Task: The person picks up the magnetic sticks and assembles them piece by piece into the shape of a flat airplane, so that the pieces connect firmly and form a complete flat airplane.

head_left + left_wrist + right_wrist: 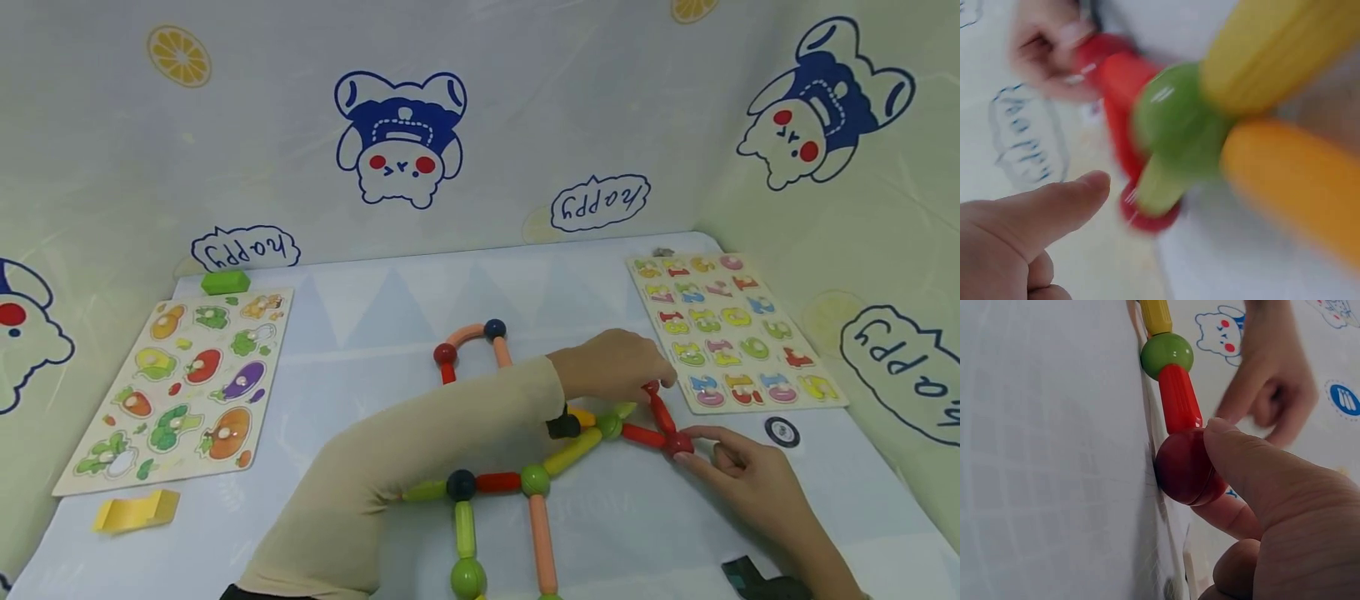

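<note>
My right hand (757,475) pinches a dark red ball (1186,465) between thumb and index finger, low at the table's right side. Two red rods meet at this ball; one (642,436) runs to a green ball (610,425), the other (661,414) to a second red ball (1147,212). Across the build reaches my left hand (618,367), its fingertips close by that second ball. The left wrist view shows a straight digit (1054,209) beside the ball with a small gap. Yellow and orange rods also join the green ball.
More linked rods and balls (536,481) extend left and toward me, partly under the beige sleeve (420,450). Picture boards lie left (191,333) and right (738,333). A yellow block (137,512), a green block (225,282) and a black-and-white disc (782,432) sit nearby.
</note>
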A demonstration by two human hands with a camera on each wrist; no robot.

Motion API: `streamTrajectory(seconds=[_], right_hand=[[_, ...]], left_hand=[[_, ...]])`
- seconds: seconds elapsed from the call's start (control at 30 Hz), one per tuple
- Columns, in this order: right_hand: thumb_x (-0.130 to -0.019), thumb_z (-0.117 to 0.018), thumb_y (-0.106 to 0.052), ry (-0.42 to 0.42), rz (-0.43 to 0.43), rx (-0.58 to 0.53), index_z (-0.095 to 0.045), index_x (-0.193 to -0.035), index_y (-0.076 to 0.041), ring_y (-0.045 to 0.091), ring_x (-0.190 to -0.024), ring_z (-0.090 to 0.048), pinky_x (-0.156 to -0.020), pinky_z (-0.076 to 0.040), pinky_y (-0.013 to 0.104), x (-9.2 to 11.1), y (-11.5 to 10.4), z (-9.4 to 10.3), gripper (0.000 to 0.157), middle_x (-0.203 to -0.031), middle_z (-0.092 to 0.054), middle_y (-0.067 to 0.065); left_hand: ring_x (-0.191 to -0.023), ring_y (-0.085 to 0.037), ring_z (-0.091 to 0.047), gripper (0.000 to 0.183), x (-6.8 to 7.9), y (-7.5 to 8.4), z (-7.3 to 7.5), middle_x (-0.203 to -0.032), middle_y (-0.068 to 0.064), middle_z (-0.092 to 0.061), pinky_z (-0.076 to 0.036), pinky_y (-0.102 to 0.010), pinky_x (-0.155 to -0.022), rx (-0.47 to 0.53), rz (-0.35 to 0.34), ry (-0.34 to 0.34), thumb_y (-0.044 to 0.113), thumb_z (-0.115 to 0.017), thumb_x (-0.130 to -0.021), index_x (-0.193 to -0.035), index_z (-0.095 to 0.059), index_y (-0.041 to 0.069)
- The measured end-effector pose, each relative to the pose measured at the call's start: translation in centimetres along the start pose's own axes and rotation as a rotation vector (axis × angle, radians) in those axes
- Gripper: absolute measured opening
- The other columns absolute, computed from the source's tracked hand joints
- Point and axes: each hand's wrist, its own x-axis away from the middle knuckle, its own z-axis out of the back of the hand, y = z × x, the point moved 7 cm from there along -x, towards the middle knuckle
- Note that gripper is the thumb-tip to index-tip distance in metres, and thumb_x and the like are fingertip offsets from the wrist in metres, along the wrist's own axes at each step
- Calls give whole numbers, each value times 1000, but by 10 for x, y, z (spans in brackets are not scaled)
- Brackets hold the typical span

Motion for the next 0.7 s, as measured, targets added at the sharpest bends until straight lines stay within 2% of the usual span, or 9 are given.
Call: streamTrajectory(seconds=[0.07, 0.13, 0.23, 0.3, 0.43, 0.53, 0.6, 0.7], right_hand=[[-78, -71, -48, -11, -5, 2, -66, -108, -20, 14, -45, -39, -41, -29, 25, -1, 0, -1, 41, -50, -40, -1], [-78, -70, -50, -15, -12, 13, -66, -108, -22, 14, -45, -39, -41, -28, 26, -2, 0, -2, 42, -50, -39, 0], [-77, -69, -54, -15, -22, 32, -65, -108, -25, 14, -46, -38, -41, -27, 26, -3, 2, -1, 43, -51, -39, 1], [-76, -68, -56, -10, -35, 49, -65, -108, -27, 14, -46, -38, -41, -26, 26, -1, 5, 1, 44, -51, -38, 1], [-77, -68, -55, -9, -53, 63, -65, -109, -24, 14, -46, -38, -42, -26, 26, 4, 9, 7, 44, -51, -38, 1], [-78, -67, -55, -7, -61, 79, -65, -108, -24, 13, -46, -38, -42, -26, 26, 7, 10, 11, 44, -52, -38, 1], [-78, -67, -56, -5, -63, 88, -64, -108, -25, 13, -46, -38, -42, -26, 26, 9, 11, 12, 44, -52, -38, 1], [-77, -68, -55, 1, -52, 88, -65, -108, -24, 13, -47, -38, -41, -26, 26, 9, 11, 13, 44, -52, -38, 0]], left_hand=[[-96, -5, -52, 36, 20, -10, 12, -112, 14, -61, -39, -18, -84, -15, 22, 22, 35, -64, -88, -124, -59, 31], [-93, -5, -53, 35, 48, -24, 24, -111, 14, -62, -40, -20, -82, -9, 49, 73, 36, -62, -89, -123, -60, 30], [-82, -4, -54, 32, 101, -46, 33, -104, 12, -64, -42, -20, -76, 17, 108, 152, 38, -61, -90, -121, -62, 28], [-73, -5, -53, 30, 138, -59, 33, -97, 13, -65, -43, -20, -70, 19, 150, 214, 39, -61, -90, -117, -64, 27], [-61, -3, -49, 26, 210, -74, 11, -83, 16, -64, -41, -19, -57, 76, 256, 281, 37, -66, -87, -110, -69, 26], [-59, -2, -48, 25, 256, -77, -14, -79, 18, -63, -42, -21, -55, 178, 352, 284, 35, -70, -84, -107, -71, 26], [-61, 0, -49, 25, 281, -76, -28, -78, 20, -63, -42, -22, -57, 237, 422, 295, 35, -70, -83, -107, -72, 26], [-57, 1, -45, 25, 311, -72, -47, -60, 22, -52, -38, -22, -53, 299, 519, 317, 37, -68, -85, -108, -71, 29]])
